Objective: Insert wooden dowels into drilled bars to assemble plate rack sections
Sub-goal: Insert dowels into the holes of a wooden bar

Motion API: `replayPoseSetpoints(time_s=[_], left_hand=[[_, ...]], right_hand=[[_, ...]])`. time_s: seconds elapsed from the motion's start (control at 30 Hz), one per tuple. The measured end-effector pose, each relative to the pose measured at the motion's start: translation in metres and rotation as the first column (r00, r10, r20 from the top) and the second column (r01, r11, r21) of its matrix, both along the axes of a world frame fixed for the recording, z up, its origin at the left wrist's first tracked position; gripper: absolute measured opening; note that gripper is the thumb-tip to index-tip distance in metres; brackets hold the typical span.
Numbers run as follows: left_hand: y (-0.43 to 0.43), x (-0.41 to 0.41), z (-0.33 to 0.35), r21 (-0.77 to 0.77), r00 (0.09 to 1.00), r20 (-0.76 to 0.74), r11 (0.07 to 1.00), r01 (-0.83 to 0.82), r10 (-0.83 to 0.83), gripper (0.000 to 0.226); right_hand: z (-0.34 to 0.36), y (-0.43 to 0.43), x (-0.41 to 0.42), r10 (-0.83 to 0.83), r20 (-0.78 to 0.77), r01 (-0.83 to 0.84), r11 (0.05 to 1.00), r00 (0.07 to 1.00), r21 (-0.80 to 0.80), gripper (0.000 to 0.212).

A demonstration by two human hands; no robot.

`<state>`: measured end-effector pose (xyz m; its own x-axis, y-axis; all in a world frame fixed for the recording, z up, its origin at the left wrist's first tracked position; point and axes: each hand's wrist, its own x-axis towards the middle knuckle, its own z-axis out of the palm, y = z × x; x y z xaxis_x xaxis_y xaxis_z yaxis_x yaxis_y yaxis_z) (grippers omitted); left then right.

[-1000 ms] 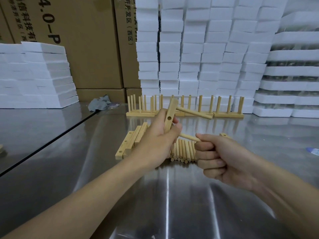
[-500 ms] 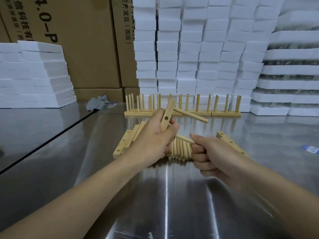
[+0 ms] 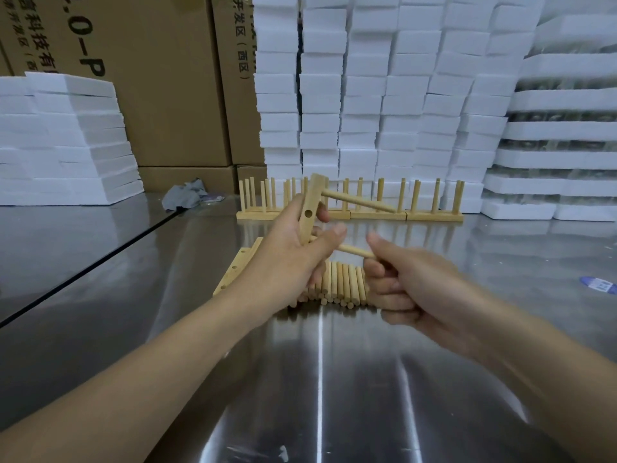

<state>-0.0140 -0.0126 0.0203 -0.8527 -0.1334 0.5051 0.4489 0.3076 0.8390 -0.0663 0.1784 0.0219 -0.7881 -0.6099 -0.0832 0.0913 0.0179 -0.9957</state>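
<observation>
My left hand (image 3: 293,252) grips a drilled wooden bar (image 3: 310,208) held nearly upright above the table. One dowel (image 3: 359,201) sticks out of the bar's top hole to the right; an empty hole shows below it. My right hand (image 3: 410,282) pinches a second dowel (image 3: 355,251) whose far end meets the bar's lower part, behind my left thumb. Loose dowels (image 3: 340,285) lie in a row under my hands, and spare drilled bars (image 3: 237,267) lie to their left.
A row of finished rack sections (image 3: 350,215) stands at the back of the shiny metal table (image 3: 320,379). White foam blocks (image 3: 384,95) and cardboard boxes (image 3: 160,78) are stacked behind. A grey rag (image 3: 187,197) lies at the back left, a blue-and-white label (image 3: 597,285) at the right.
My right hand has slid back along the lower dowel and loosened its grip, thumb lifted. The bar in my left hand has stayed nearly still.
</observation>
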Motion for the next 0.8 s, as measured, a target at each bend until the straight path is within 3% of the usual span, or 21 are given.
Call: replayPoseSetpoints(time_s=[0.07,0.1,0.13,0.17,0.2,0.23,0.3,0.4,0.63,0.7,0.8], left_hand=[[-0.003,-0.001,0.0,0.131,0.998,0.053,0.991,-0.025,0.018,0.016],[-0.005,-0.002,0.0,0.232,0.996,0.09,0.972,-0.033,0.013,0.015],[-0.007,-0.003,-0.001,0.336,0.992,0.128,0.941,-0.04,-0.004,0.013],[-0.008,-0.005,-0.001,0.43,0.987,0.161,0.902,-0.046,-0.026,0.012],[-0.01,-0.006,-0.002,0.509,0.981,0.188,0.859,-0.054,-0.05,0.01],[-0.012,-0.007,-0.001,0.571,0.975,0.209,0.818,-0.063,-0.071,0.008],[-0.015,-0.008,0.0,0.654,0.965,0.24,0.752,-0.081,-0.104,0.007],[-0.017,-0.007,0.004,0.731,0.954,0.259,0.676,-0.093,-0.15,0.01],[-0.023,-0.004,0.007,0.802,0.948,0.258,0.588,-0.102,-0.188,0.019],[-0.023,-0.005,0.007,0.812,0.944,0.266,0.572,-0.111,-0.194,0.02],[-0.023,-0.005,0.007,0.813,0.94,0.277,0.57,-0.119,-0.198,0.019]], right_hand=[[0.004,0.005,-0.007,-0.125,-0.34,0.171,0.979,0.932,0.11,0.057],[0.003,0.01,-0.013,-0.171,-0.573,0.305,0.941,0.801,0.146,0.055],[0.0,0.015,-0.02,-0.144,-0.779,0.426,0.889,0.61,0.168,0.048],[-0.001,0.019,-0.026,-0.056,-0.887,0.494,0.846,0.458,0.201,0.038],[-0.001,0.023,-0.03,0.038,-0.915,0.508,0.822,0.401,0.257,0.028],[-0.003,0.025,-0.033,0.123,-0.9,0.483,0.809,0.418,0.334,0.024],[-0.007,0.027,-0.039,0.286,-0.827,0.432,0.744,0.484,0.51,0.036],[-0.016,0.026,-0.043,0.458,-0.773,0.434,0.645,0.44,0.629,0.049],[-0.021,0.023,-0.049,0.4,-0.833,0.446,0.709,0.382,0.546,0.011],[-0.02,0.024,-0.05,0.393,-0.829,0.445,0.708,0.398,0.549,0.014],[-0.018,0.028,-0.049,0.432,-0.791,0.464,0.645,0.434,0.607,0.043]])
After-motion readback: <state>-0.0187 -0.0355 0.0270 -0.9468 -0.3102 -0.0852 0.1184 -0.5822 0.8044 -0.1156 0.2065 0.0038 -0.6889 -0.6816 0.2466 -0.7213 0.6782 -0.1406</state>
